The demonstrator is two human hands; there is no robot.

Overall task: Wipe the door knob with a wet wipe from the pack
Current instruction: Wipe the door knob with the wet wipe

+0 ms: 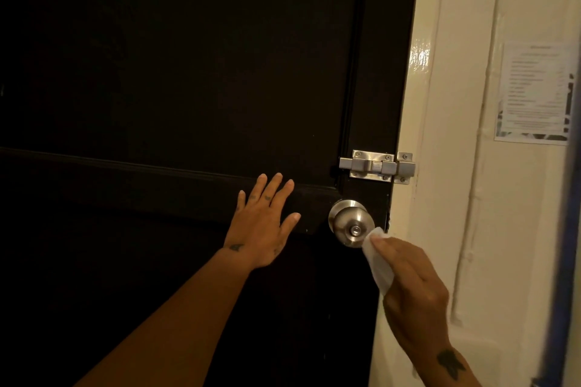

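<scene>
Here the door knob [351, 223] sits just up and to the left of the right hand [412, 283], and that short diagonal is what the coming stroke depends on. The right hand is plainly the nearer one: its fingers are curled around a white wet wipe [379, 261], and the wipe's upper corner touches, or all but touches, the knob's lower right edge. The wipe hangs as a long folded strip, its long axis running from the knob down toward the palm.

The left hand [262, 223] lies flat against the door [176, 78] with fingers spread, to the left of the knob and apart from it; it appears to be steadying the door.

The knob is a rounded ball of brushed silvery metal with a small keyhole at its centre, its stem pointing out toward the camera. The door is dark, nearly black, with raised panel moulding. Above the knob a steel slide bolt [377, 166] bridges the door edge and the glossy cream frame [418, 104]. The pack is not in view.
</scene>
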